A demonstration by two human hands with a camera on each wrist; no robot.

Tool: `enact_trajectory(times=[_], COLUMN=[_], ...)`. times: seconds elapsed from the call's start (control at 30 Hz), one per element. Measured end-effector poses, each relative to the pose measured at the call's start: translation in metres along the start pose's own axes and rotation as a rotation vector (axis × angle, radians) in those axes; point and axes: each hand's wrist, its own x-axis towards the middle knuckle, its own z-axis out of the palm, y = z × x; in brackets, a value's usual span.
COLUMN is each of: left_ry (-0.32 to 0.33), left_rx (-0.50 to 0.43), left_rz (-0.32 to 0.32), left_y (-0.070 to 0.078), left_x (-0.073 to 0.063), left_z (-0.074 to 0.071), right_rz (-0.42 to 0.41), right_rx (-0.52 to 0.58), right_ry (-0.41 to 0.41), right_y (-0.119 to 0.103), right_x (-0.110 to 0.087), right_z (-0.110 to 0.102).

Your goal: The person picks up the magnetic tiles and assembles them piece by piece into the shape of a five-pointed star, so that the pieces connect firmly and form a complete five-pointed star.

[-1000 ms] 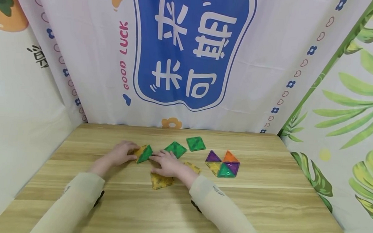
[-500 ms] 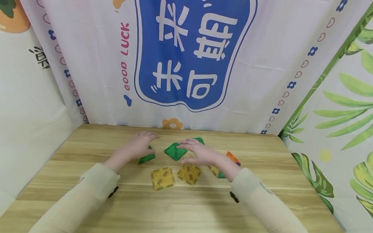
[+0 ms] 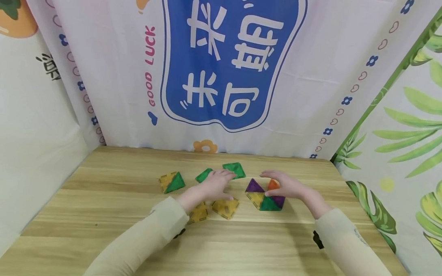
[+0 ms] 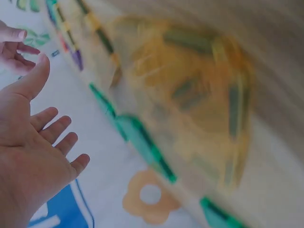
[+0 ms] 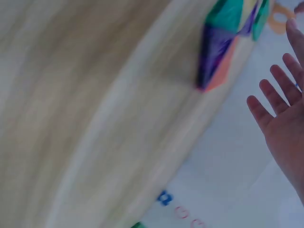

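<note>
My left hand, fingers spread and relaxed, hovers over the middle tiles and partly covers a green square magnetic tile. In the left wrist view its palm holds nothing, and a blurred yellow square tile shows beyond. Over the cluster of triangular tiles, my right hand reaches with loosely bent fingers. That cluster has a purple triangle, a yellow triangle, a green triangle, another purple triangle and an orange triangle partly hidden by the hand.
At the left lies a square made of a yellow triangle and a green triangle. Another green square is at the back. Two yellow squares, one nearer the left sleeve, lie in front on the wooden table. A printed curtain hangs behind.
Both hands have moved right: the left away from the yellow-green square to the middle tiles, the right from the middle to the triangle cluster. The yellow-green square stays behind.
</note>
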Motion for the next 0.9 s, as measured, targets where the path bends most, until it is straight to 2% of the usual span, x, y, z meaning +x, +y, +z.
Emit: enact_trajectory(times=[0.27,0.53,0.67,0.9], left_ry=[-0.085,-0.166,-0.163,-0.149], left_rx=[-0.045,-0.017,-0.029,-0.048], left_rz=[0.075,0.088,0.116,0.153], left_y=[0.008,0.018,0.011,-0.01], left_x=[0.012,0.013,0.009,-0.001], left_z=[0.024,0.037,0.039,0.04], right_rz=[0.145,0.12,0.112,0.1], right_rx=[0.048,0.008,-0.014,-0.051], right_ry=[0.001,-0.025,-0.024,-0.024], right_y=[0.041,0.047,0.046,0.036], right_x=[-0.015,-0.02,-0.021,-0.022], right_z=[0.011,0.022,0.026,0.03])
